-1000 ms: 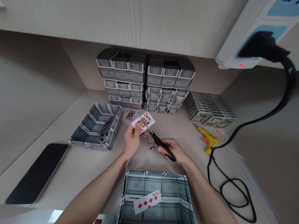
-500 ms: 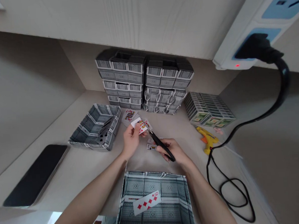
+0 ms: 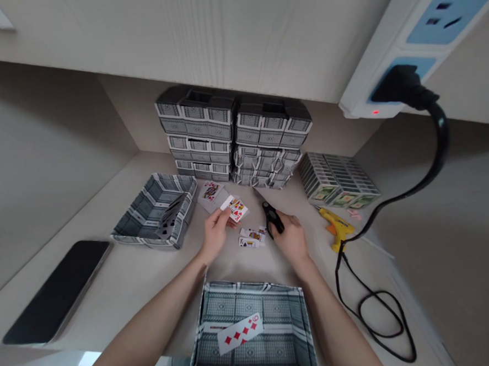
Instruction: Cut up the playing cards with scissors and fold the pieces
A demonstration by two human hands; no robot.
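Pinched in my left hand [image 3: 215, 232] is a king playing card [image 3: 235, 208] with red suit marks, held above other cards. My right hand [image 3: 290, 236] is closed around black-handled scissors [image 3: 273, 217], whose blades point away toward the stacked boxes. Beneath and behind the held card lies a face card [image 3: 211, 191]. Cut card pieces [image 3: 248, 242], one marked K, rest on the desk between my hands. Close to me stands an open box made of playing cards [image 3: 260, 298], with a six of diamonds piece [image 3: 240, 333] inside.
Left of my hands are an open card tray [image 3: 125, 223] holding loose cards and a dark phone [image 3: 56, 294]. Stacked card boxes [image 3: 199, 119] stand at the back. A yellow glue gun [image 3: 337, 225], card packs [image 3: 339, 180] and a looping black cord [image 3: 369, 297] lie right, under a power strip [image 3: 387, 80].
My right hand has drawn the scissors off the card, moving right and turning the blades away. My left hand keeps the card, slightly shifted. The cut pieces now show more fully.
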